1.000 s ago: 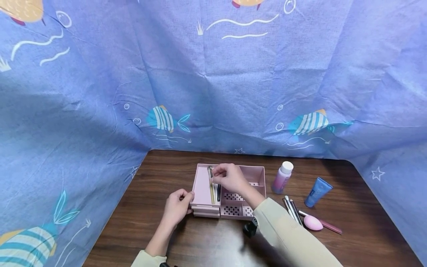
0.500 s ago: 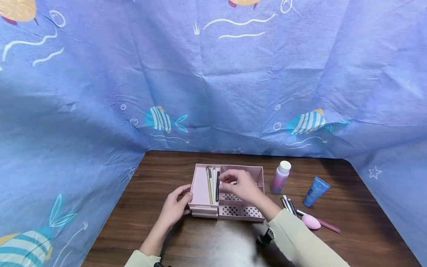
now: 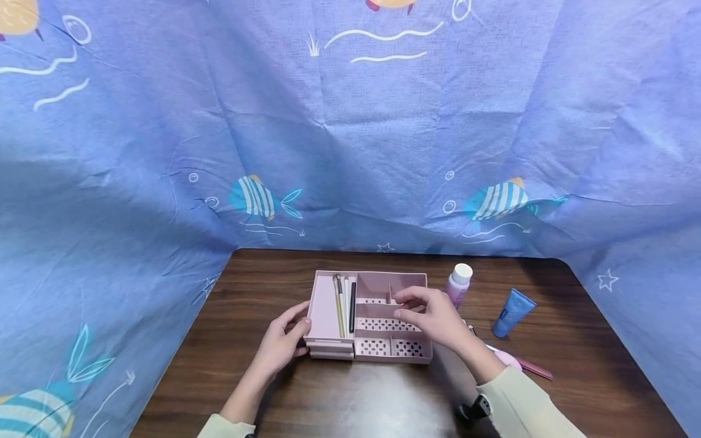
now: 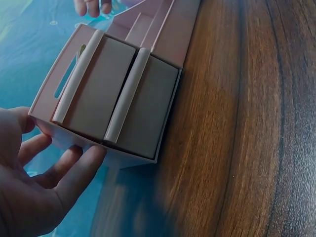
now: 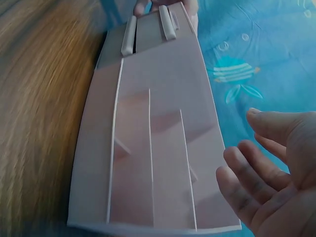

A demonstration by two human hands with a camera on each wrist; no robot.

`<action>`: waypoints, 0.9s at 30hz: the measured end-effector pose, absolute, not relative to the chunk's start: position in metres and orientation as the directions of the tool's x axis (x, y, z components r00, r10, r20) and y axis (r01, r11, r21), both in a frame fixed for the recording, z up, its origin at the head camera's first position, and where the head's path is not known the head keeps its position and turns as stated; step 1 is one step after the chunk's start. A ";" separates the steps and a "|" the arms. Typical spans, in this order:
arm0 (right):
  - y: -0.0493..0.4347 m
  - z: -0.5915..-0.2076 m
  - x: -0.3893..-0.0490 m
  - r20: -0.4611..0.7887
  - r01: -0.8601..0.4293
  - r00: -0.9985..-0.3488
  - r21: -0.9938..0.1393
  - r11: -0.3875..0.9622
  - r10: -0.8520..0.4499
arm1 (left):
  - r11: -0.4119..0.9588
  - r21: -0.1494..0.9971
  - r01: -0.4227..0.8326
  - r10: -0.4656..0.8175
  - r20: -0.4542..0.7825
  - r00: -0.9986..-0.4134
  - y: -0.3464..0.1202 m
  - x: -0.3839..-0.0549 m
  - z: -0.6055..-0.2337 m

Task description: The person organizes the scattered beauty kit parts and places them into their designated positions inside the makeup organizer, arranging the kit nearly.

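Note:
A pink makeup organizer [image 3: 324, 313] stands on the table, with a flat tray over drawers at its left and divided compartments at its right. Several makeup brushes [image 3: 340, 307] lie lengthwise on the tray beside a black stick [image 3: 353, 307]. My left hand [image 3: 280, 342] touches the organizer's left side, its fingertips spread against the wall near the drawer fronts [image 4: 101, 89]. Above the right compartments hovers my right hand [image 3: 440, 313], fingers loosely bent and holding nothing. In the right wrist view, this hand [image 5: 276, 173] is beside the organizer's divided part [image 5: 165, 163].
Right of the organizer stands a pink-purple bottle with a white cap [image 3: 461, 275], partly behind my right hand. A blue tube [image 3: 512, 313] stands farther right. Nearer lie a pink sponge [image 3: 509, 360], mostly hidden by the right arm, and a pink-handled item [image 3: 535, 369].
My right hand has moved right, away from the brushes on the tray, to above the right compartments. My left hand stays at the organizer's left side. The head view has shifted slightly.

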State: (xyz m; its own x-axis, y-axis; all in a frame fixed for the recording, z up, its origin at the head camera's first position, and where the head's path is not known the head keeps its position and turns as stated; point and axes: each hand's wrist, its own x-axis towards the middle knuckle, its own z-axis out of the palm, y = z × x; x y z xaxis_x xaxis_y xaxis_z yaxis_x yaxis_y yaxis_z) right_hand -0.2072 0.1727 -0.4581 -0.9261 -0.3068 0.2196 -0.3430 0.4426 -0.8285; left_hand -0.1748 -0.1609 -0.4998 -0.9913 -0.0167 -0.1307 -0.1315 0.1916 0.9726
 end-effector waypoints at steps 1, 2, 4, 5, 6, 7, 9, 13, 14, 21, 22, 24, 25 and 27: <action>0.177 -0.459 -0.206 0.222 -0.340 -0.929 -0.830 0.443 -0.297 | 0.195 0.972 -0.131 -0.017 -0.130 -0.991 -0.161 -0.175 -0.500; 0.181 -0.460 -0.204 0.225 -0.338 -0.931 -0.829 0.445 -0.287 | 0.195 0.972 -0.130 -0.016 -0.129 -0.992 -0.161 -0.175 -0.500; 0.189 -0.463 -0.199 0.231 -0.332 -0.937 -0.822 0.462 -0.263 | 0.195 0.973 -0.124 -0.013 -0.124 -0.992 -0.160 -0.175 -0.501; 0.193 -0.464 -0.197 0.235 -0.331 -0.939 -0.817 0.472 -0.251 | 0.193 0.974 -0.120 -0.013 -0.120 -0.993 -0.159 -0.174 -0.501; 0.196 -0.465 -0.194 0.235 -0.323 -0.943 -0.810 0.489 -0.234 | 0.193 0.974 -0.118 -0.015 -0.118 -0.993 -0.159 -0.174 -0.501; 0.199 -0.467 -0.192 0.240 -0.323 -0.945 -0.799 0.507 -0.223 | 0.194 0.974 -0.120 -0.017 -0.119 -0.993 -0.159 -0.174 -0.501; 0.205 -0.471 -0.187 0.260 -0.325 -0.946 -0.769 0.551 -0.195 | 0.199 0.972 -0.125 -0.022 -0.123 -0.992 -0.160 -0.175 -0.502; 0.215 -0.479 -0.180 0.312 -0.331 -0.939 -0.705 0.627 -0.144 | 0.211 0.967 -0.140 -0.028 -0.137 -0.990 -0.164 -0.176 -0.504; 0.218 -0.481 -0.177 0.322 -0.328 -0.937 -0.688 0.647 -0.133 | 0.208 0.968 -0.142 -0.028 -0.139 -0.990 -0.164 -0.176 -0.504; 0.240 -0.491 -0.162 0.308 -0.215 -0.951 -0.615 0.759 -0.020 | 0.198 0.968 -0.152 -0.029 -0.150 -0.988 -0.164 -0.174 -0.503; 0.244 -0.492 -0.160 0.303 -0.197 -0.953 -0.613 0.765 -0.003 | 0.197 0.968 -0.156 -0.029 -0.153 -0.988 -0.164 -0.174 -0.503; 0.250 -0.495 -0.156 0.293 -0.164 -0.956 -0.606 0.778 0.027 | 0.194 0.968 -0.157 -0.026 -0.155 -0.988 -0.164 -0.174 -0.503; 0.252 -0.497 -0.154 0.282 -0.144 -0.958 -0.605 0.783 0.042 | 0.196 0.968 -0.155 -0.021 -0.154 -0.988 -0.164 -0.174 -0.503; 0.257 -0.501 -0.151 0.253 -0.102 -0.965 -0.592 0.799 0.064 | 0.192 0.968 -0.160 -0.019 -0.159 -0.987 -0.163 -0.175 -0.502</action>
